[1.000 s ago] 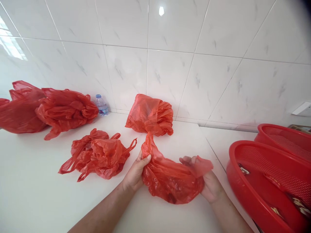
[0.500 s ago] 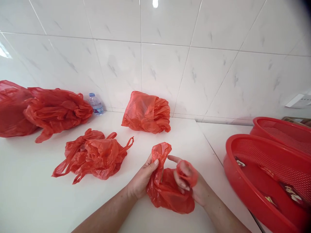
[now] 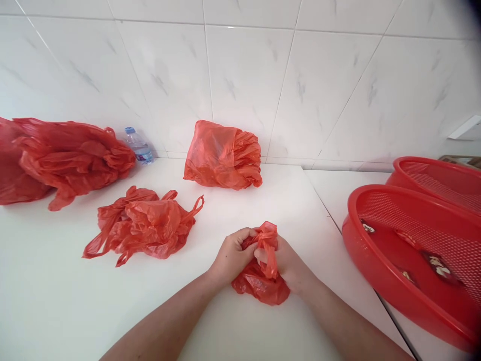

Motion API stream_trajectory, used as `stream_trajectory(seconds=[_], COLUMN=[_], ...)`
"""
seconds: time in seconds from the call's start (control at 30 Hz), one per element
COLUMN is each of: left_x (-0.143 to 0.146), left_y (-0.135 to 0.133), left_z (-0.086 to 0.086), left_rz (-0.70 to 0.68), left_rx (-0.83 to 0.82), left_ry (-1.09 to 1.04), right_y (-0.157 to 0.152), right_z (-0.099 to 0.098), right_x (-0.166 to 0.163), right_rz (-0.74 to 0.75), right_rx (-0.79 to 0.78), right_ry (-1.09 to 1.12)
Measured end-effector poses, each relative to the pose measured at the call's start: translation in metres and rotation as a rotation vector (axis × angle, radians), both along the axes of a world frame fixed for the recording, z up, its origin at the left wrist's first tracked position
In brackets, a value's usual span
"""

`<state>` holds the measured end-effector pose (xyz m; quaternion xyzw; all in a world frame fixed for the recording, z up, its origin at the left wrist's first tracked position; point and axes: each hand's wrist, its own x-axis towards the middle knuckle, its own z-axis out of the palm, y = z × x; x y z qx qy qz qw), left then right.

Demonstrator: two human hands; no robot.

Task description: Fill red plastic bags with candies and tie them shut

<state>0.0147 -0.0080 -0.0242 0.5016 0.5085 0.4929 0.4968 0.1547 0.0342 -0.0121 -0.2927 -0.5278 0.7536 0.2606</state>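
Both hands squeeze one crumpled red plastic bag (image 3: 263,283) into a small wad low over the white counter (image 3: 56,301). My left hand (image 3: 231,253) is closed round the wad's left side. My right hand (image 3: 287,263) is closed on its right side, with a twisted end of the bag sticking up between the fingers. Most of the bag is hidden inside the two fists.
A loose red bag (image 3: 145,225) lies left of my hands. A fuller red bag (image 3: 223,155) stands by the tiled wall, and a big heap of red bags (image 3: 56,158) lies far left beside a small water bottle (image 3: 137,145). Two red plastic baskets (image 3: 413,250) sit at the right.
The bag was spread wide between my hands a second ago. Both hands have since gathered it and come together, bunching it into a tight wad.
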Motion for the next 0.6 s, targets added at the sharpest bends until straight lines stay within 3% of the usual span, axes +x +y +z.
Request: stream_trajectory(seconds=[0.13,0.27,0.37,0.47,0.6], left_x=[0.0,-0.002,-0.001,-0.002,-0.01], left_y=[-0.004,-0.006,-0.006,-0.005,0.0], left_z=[-0.005,-0.002,0.002,0.001,-0.003], left_rz=[0.116,0.14,0.086,0.123,0.206], left_rx=[0.174,0.728,0.969,0.965,0.543], left_ry=[0.316,0.665,0.872,0.872,0.615], right_y=[0.0,0.002,0.003,0.005,0.008], right_z=[0.001,-0.002,-0.005,-0.007,-0.003], right_x=[0.001,0.003,0.004,0.006,0.011], right_rz=[-0.115,-0.115,-0.115,-0.069,-0.003], right_rx=[-0.044,-0.096,-0.081,-0.043,-0.042], right_ry=[-0.023,-0.007,-0.016,-0.054,0.006])
